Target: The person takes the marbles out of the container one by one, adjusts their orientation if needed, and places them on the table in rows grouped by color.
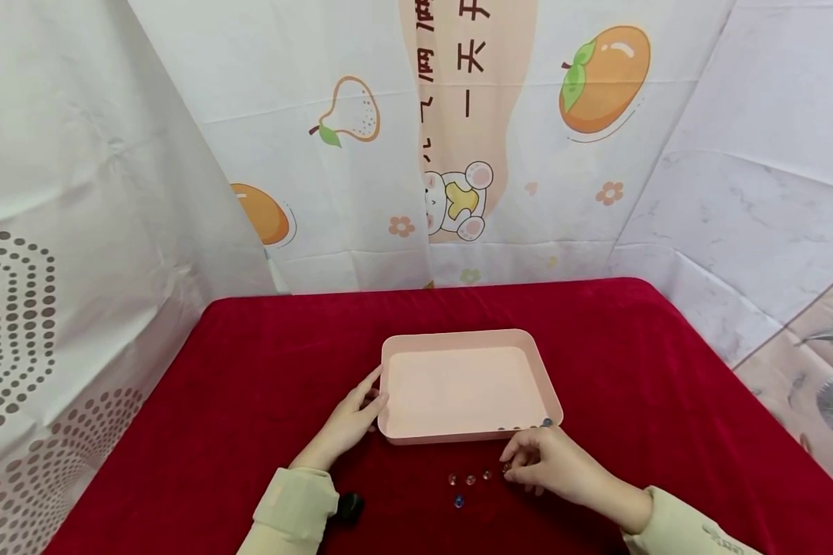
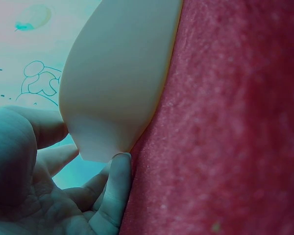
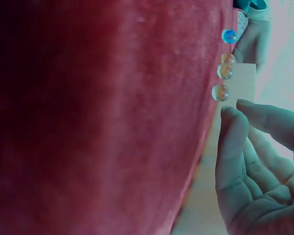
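Note:
A shallow pale pink tray (image 1: 458,437) lies on the red cloth. My left hand (image 1: 350,420) holds its left side; in the left wrist view, fingers and thumb touch the end of the tray (image 2: 112,73) near rim and base. In front of the tray's right corner, my right hand (image 1: 544,462) pinches a small clear marble (image 1: 505,467), mostly covered by the fingertips. Left of it lie several clear marbles (image 1: 470,480) in a row, with a blue marble (image 1: 459,501) just nearer me. In the right wrist view the fingertips almost meet, and the pinched marble is hidden.
Several marbles (image 1: 547,422) sit inside the tray along its front right wall, partly hidden by that wall. A dark object (image 1: 350,506) is beside the left sleeve. Printed curtains (image 1: 347,193) hang behind the table and at both sides.

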`<state>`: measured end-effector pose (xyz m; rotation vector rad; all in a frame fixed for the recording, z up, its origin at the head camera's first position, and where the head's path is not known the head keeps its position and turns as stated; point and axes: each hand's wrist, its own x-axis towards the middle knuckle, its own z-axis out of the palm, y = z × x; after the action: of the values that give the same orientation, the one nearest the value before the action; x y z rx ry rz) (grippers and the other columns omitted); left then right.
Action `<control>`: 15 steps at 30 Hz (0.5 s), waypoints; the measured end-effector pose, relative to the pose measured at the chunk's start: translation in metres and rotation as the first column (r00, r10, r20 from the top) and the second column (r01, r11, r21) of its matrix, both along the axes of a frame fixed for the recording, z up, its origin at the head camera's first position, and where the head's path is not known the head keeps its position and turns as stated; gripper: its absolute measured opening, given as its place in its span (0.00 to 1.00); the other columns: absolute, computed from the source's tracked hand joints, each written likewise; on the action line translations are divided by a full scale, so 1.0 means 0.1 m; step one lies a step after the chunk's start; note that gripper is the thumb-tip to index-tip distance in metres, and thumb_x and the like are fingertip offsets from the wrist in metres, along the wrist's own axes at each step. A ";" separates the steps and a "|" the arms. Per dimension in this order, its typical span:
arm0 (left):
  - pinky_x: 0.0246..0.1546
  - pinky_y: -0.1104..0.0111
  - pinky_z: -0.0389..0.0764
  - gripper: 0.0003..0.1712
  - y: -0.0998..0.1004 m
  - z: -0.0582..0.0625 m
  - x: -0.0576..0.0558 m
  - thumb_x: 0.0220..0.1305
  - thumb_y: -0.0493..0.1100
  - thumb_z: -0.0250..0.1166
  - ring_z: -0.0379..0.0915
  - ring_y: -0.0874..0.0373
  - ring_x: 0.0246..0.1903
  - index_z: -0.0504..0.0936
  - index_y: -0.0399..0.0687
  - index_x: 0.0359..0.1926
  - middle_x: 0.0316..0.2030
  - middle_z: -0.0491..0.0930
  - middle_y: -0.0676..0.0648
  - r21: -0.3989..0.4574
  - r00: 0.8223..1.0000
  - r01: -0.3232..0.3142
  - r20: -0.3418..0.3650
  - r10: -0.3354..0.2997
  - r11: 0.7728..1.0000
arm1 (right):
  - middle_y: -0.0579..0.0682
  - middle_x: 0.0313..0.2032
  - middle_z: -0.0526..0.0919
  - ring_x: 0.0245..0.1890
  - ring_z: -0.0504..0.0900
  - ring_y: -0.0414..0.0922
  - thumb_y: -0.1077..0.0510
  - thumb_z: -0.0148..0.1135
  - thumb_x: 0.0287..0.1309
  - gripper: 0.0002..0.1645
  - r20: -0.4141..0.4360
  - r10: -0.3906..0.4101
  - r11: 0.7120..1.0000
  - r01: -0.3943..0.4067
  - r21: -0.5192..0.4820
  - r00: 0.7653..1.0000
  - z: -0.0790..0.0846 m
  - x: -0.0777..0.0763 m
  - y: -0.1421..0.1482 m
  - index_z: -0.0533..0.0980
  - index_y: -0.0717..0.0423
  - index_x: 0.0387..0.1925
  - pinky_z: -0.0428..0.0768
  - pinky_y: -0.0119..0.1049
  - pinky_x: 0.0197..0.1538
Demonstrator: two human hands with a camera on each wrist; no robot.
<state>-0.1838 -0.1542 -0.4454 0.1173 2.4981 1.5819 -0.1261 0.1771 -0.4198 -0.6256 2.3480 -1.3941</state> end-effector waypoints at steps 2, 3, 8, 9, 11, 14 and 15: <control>0.34 0.63 0.82 0.34 0.00 0.00 0.00 0.75 0.45 0.56 0.75 0.55 0.42 0.58 0.51 0.77 0.51 0.74 0.39 0.001 1.000 0.000 -0.001 0.000 1.000 | 0.50 0.25 0.86 0.18 0.78 0.35 0.67 0.67 0.54 0.05 0.007 0.010 1.000 -0.010 0.012 1.000 -0.01 0.00 -0.01 0.81 0.62 0.35 0.79 0.33 0.20; 0.34 0.63 0.82 0.34 0.00 0.00 0.00 0.75 0.45 0.56 0.75 0.55 0.42 0.57 0.51 0.77 0.51 0.74 0.39 0.001 1.000 0.000 0.000 0.000 1.000 | 0.50 0.24 0.86 0.18 0.78 0.35 0.67 0.67 0.54 0.05 0.015 0.012 1.000 -0.013 0.018 1.000 -0.02 0.00 -0.01 0.81 0.62 0.35 0.79 0.33 0.20; 0.34 0.63 0.82 0.34 0.00 0.00 0.01 0.74 0.45 0.56 0.75 0.55 0.42 0.58 0.51 0.77 0.52 0.74 0.39 0.004 1.000 0.000 0.001 0.000 1.000 | 0.49 0.24 0.85 0.18 0.77 0.35 0.68 0.67 0.53 0.05 0.024 0.019 0.999 -0.020 0.047 1.000 -0.03 0.00 -0.03 0.81 0.62 0.34 0.80 0.33 0.20; 0.34 0.63 0.82 0.34 0.00 0.00 0.01 0.74 0.45 0.56 0.75 0.55 0.42 0.58 0.52 0.77 0.52 0.74 0.39 0.003 1.000 -0.001 0.001 0.001 1.000 | 0.49 0.23 0.85 0.18 0.77 0.35 0.68 0.67 0.53 0.05 0.025 0.019 0.999 -0.020 0.050 1.000 -0.03 0.00 -0.03 0.81 0.63 0.34 0.80 0.33 0.20; 0.34 0.62 0.82 0.34 0.00 0.00 0.01 0.74 0.45 0.56 0.75 0.55 0.42 0.58 0.52 0.77 0.52 0.73 0.39 0.001 1.000 -0.001 -0.001 0.001 1.000 | 0.48 0.23 0.84 0.18 0.77 0.35 0.68 0.67 0.52 0.05 0.022 0.018 0.998 -0.019 0.056 1.000 -0.03 0.00 -0.04 0.81 0.63 0.34 0.80 0.33 0.20; 0.34 0.63 0.82 0.34 0.00 0.00 0.01 0.74 0.45 0.56 0.75 0.55 0.42 0.58 0.52 0.77 0.51 0.73 0.40 -0.006 1.000 -0.004 -0.003 0.003 1.000 | 0.47 0.23 0.83 0.17 0.76 0.35 0.69 0.67 0.51 0.06 0.017 0.017 0.998 -0.018 0.067 1.000 -0.03 0.00 -0.05 0.81 0.62 0.33 0.79 0.32 0.19; 0.34 0.63 0.82 0.34 0.00 0.00 0.01 0.74 0.45 0.56 0.75 0.55 0.42 0.58 0.52 0.77 0.51 0.73 0.40 -0.008 1.000 -0.002 -0.003 0.002 1.000 | 0.47 0.22 0.83 0.16 0.76 0.35 0.70 0.66 0.51 0.06 0.015 0.018 0.997 -0.019 0.071 1.000 -0.03 0.00 -0.05 0.81 0.62 0.33 0.79 0.32 0.19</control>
<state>-0.1832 -0.1546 -0.4454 0.1153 2.5071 1.5737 -0.1265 0.1718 -0.4232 -0.6135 2.3632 -1.2965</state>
